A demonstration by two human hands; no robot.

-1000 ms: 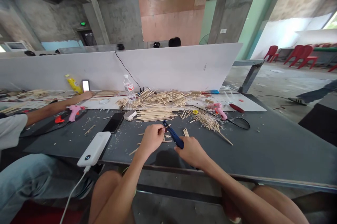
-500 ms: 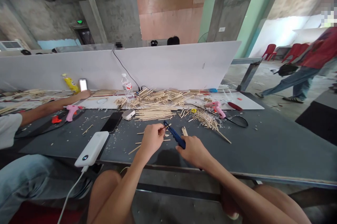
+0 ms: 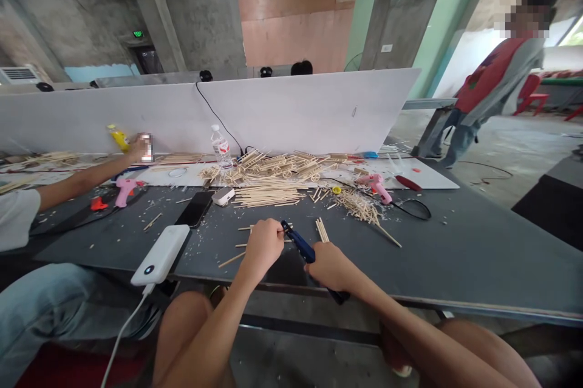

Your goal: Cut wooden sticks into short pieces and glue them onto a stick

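My right hand (image 3: pixel 334 266) is closed around dark blue pliers (image 3: pixel 301 245), whose jaws point up and to the left. The handle end hangs past the front edge of the table. My left hand (image 3: pixel 264 247) is pinched shut at the jaws on a thin stick, mostly hidden by the fingers. Several thin wooden sticks (image 3: pixel 231 260) lie beside and partly behind my left hand. A few short sticks (image 3: pixel 321 230) lie side by side just beyond my right hand.
Behind lie a row of long sticks (image 3: pixel 268 194) and a pile of wooden assemblies (image 3: pixel 282 166). A pink glue gun (image 3: pixel 377 186) and scrap sticks (image 3: pixel 359 206) are right; a phone (image 3: pixel 195 209) and power bank (image 3: pixel 161 253) left. Another person's arm (image 3: pixel 91 174) reaches in.
My hands and the pliers have dropped slightly, and the pliers' lower handle now shows. The neighbour's hand has moved up to the small upright device. The person at right has moved further back.
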